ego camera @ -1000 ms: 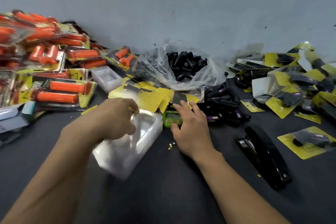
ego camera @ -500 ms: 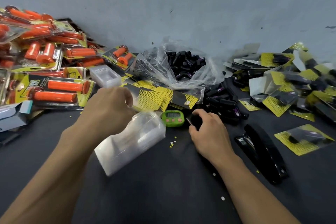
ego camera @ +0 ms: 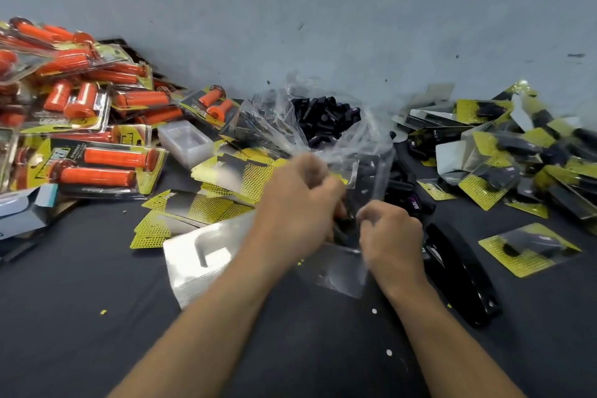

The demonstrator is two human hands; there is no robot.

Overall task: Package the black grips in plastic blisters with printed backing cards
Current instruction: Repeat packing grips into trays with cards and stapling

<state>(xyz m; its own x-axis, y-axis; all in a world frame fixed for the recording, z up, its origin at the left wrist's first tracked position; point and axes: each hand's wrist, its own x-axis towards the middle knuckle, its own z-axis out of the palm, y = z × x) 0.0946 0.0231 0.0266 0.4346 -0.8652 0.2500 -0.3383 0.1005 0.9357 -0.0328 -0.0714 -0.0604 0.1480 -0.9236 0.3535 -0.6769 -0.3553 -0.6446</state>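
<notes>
A person's left hand (ego camera: 297, 203) and right hand (ego camera: 391, 236) meet over a dark table (ego camera: 80, 317), both working on one clear blister (ego camera: 339, 271) held between them just above the tabletop. The left hand's fingers are curled tight around the blister's upper part. The right hand's fingers are narrow, pinching its right edge. Motion blur hides the dark shape between the hands, and whether it is a grip cannot be told.

The black grips (ego camera: 326, 116) sit heaped in an open plastic bag (ego camera: 274, 119) at twelve o'clock from the hands, against the grey wall (ego camera: 290, 26). More loose grips (ego camera: 400, 186) lie on the table at one o'clock, just beyond the right hand.

Yellow-and-black backing cards (ego camera: 226, 178) fan out at ten o'clock, partly under the left hand. A stack of blisters (ego camera: 200, 255) lies on its side at nine o'clock, touching the left forearm. A black stapler (ego camera: 458, 271) rests at three o'clock, just beside the right wrist.

Finished packs (ego camera: 517, 155) with yellow cards pile up at two o'clock, and a single pack (ego camera: 529, 249) lies apart from them at three o'clock, beyond the stapler. Orange-grip packs (ego camera: 97, 165) are stacked high at the far nine to ten o'clock side, near the wall.
</notes>
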